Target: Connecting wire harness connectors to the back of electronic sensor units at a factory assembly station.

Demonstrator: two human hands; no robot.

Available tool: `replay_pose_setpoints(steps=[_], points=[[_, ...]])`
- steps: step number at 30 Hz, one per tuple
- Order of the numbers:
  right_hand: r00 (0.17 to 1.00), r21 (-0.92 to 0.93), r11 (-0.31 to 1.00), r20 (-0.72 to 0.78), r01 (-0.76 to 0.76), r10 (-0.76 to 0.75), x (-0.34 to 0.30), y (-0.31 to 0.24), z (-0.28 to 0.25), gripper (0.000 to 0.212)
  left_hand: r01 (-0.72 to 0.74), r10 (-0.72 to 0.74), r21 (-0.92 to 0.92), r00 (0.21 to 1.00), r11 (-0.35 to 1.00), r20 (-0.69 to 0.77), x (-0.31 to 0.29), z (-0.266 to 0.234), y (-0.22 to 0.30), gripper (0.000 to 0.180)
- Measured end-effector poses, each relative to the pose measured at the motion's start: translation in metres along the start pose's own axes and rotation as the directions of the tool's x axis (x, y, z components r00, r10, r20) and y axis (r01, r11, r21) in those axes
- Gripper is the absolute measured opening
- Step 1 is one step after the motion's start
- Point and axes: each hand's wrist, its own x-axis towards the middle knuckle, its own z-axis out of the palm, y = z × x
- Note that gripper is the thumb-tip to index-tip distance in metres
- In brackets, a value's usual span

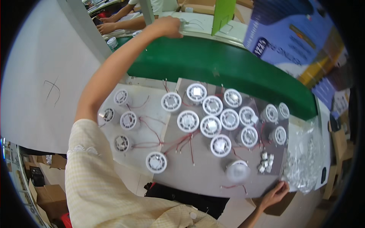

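My left hand (167, 27) reaches across the green belt to the far ledge, its fingers curled beside a small pale piece with thin wires (184, 22). Whether that piece is in its grasp is hard to see. Down at the table's front right corner, my right hand (275, 193) has its fingers drawn together by the edge, close to a clear plastic bag (304, 161); what they hold, if anything, is hidden. Several round white lamp housings (188, 121) stand on the table, red wires trailing from some. One white housing (237, 171) near the front looks blurred.
Small white connectors (266, 162) lie in a heap near the bag. Past the table runs the green belt (213, 57), with a green upright panel (221, 17) on the ledge behind. A purple-blue box (292, 41) rises at the far right. Another person's arms (121, 24) show beyond.
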Motion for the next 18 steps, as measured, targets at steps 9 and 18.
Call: replay_pose_setpoints(steps=[9, 18], points=[[0.997, 0.141, 0.988, 0.028, 0.067, -0.072, 0.013, -0.030, -0.009, 0.023, -0.211, 0.061, -0.479, 0.949, 0.852, -0.309, -0.278, -0.038, 0.059, 0.022], [0.943, -0.007, 0.947, 0.094, 0.320, -0.318, 0.126, -0.080, -0.006, 0.017, -0.070, -0.158, -0.687, 0.952, 0.723, -0.263, -0.405, 0.008, 0.180, 0.017]])
